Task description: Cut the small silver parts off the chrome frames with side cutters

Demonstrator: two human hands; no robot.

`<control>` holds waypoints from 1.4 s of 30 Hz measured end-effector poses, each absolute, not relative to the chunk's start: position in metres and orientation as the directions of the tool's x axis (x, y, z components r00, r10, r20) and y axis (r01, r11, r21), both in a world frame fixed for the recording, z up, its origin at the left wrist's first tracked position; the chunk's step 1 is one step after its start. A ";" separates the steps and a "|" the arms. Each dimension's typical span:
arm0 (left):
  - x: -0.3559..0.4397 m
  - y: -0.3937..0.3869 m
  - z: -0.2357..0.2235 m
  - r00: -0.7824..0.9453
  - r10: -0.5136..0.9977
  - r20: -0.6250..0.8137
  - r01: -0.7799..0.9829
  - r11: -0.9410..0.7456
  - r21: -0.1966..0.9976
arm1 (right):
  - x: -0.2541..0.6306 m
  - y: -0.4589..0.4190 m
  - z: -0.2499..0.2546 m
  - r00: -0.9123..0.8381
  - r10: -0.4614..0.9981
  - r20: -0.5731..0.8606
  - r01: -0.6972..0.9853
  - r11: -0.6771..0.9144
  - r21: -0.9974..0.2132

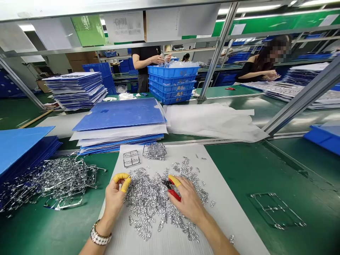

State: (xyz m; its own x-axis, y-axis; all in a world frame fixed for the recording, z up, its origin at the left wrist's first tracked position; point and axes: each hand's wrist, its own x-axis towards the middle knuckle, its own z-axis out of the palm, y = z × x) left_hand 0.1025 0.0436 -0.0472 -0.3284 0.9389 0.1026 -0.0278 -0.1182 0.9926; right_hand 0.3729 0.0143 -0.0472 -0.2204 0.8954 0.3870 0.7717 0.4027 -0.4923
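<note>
The left fingers [125, 185] look pinched together, perhaps on a part I cannot make out. The right fingers [177, 181] grip red-handled cutters [174, 194], whose tips could scatter the small shiny silver pieces [146, 202].

Yellow finger cots [120, 176] — white wristband [100, 236]

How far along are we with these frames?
Apparently done: the loose silver parts heaped on the white sheet.
In hand: red-handled nippers in the right hand; whatever the left hand pinches is too small to tell.
Apparently left: the stacked frames at the sheet's far end, seemingly full.
</note>
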 end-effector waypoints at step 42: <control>0.097 0.047 -0.054 -0.312 0.918 0.245 0.171 -0.199 0.965 | 0.374 0.014 -0.044 -0.208 0.900 0.383 0.795 0.383 -0.470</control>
State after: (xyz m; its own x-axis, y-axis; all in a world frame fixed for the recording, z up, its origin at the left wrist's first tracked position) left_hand 0.0974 0.0465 -0.0543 -0.3123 0.9179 0.2449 0.1708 -0.1993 0.9649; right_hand 0.3742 0.0137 -0.0438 -0.2075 0.9001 0.3830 0.7949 0.3834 -0.4702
